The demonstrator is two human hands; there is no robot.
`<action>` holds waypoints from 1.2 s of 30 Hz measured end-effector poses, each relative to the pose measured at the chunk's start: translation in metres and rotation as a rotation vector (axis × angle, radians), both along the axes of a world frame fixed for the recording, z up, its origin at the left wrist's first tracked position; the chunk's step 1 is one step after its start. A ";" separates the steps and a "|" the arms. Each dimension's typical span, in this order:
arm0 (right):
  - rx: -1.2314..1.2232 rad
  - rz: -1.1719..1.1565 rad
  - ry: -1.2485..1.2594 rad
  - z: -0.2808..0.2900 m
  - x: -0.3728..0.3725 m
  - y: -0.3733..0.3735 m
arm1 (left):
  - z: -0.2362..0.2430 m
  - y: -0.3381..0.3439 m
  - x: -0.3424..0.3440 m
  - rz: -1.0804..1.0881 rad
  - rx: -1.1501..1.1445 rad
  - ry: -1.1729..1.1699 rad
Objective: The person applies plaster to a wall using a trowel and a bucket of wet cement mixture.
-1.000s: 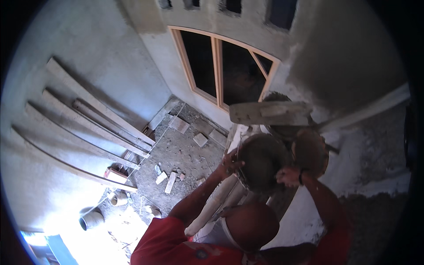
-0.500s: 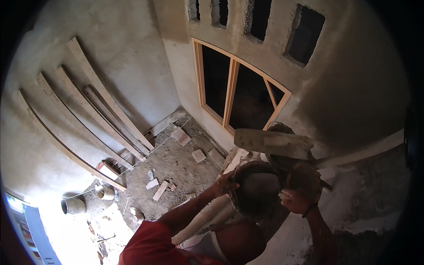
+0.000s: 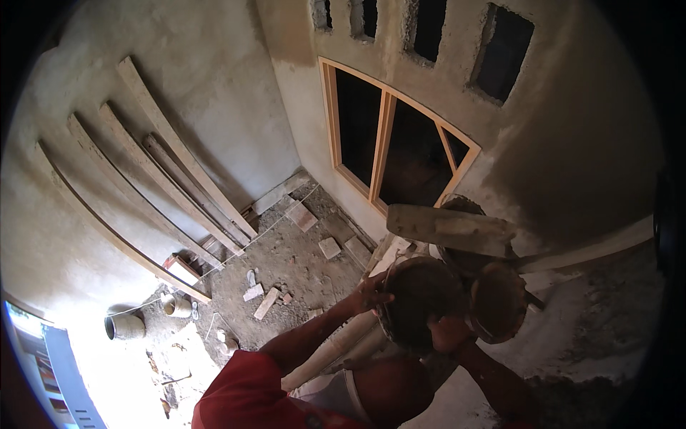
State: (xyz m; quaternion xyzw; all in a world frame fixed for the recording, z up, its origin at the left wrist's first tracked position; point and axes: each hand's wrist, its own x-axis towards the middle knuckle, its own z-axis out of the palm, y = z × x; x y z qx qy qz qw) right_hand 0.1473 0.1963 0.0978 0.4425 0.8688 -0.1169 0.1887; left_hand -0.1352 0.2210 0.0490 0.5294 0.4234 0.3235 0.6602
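My left hand (image 3: 371, 294) grips the left rim of a dark round bucket (image 3: 418, 282), with its fingers over the edge. My right hand (image 3: 450, 333) is at the bucket's near right edge, its fingers curled toward the inside. Shadow hides whatever those fingers hold. Close beside it on the right stands a smaller round brown bowl-like vessel (image 3: 499, 300), with a short stub jutting from its side. Behind the bucket a long, worn wooden board (image 3: 450, 230) lies across another round container (image 3: 463, 204).
Wooden planks (image 3: 187, 146) lean against the left wall. Broken bricks (image 3: 266, 303) and blocks litter the dirt floor below. Small buckets (image 3: 124, 327) stand by the bright doorway. A string (image 3: 275, 220) crosses the floor. A wooden window frame (image 3: 386, 143) is set in the wall ahead.
My right hand has moved left from beside the smaller vessel to the bucket's opening. My left hand keeps its hold on the rim. The view has shifted slightly.
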 end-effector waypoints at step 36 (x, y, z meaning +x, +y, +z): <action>0.020 0.026 -0.323 0.011 -0.025 0.078 | 0.000 0.008 0.013 0.079 -0.078 -0.051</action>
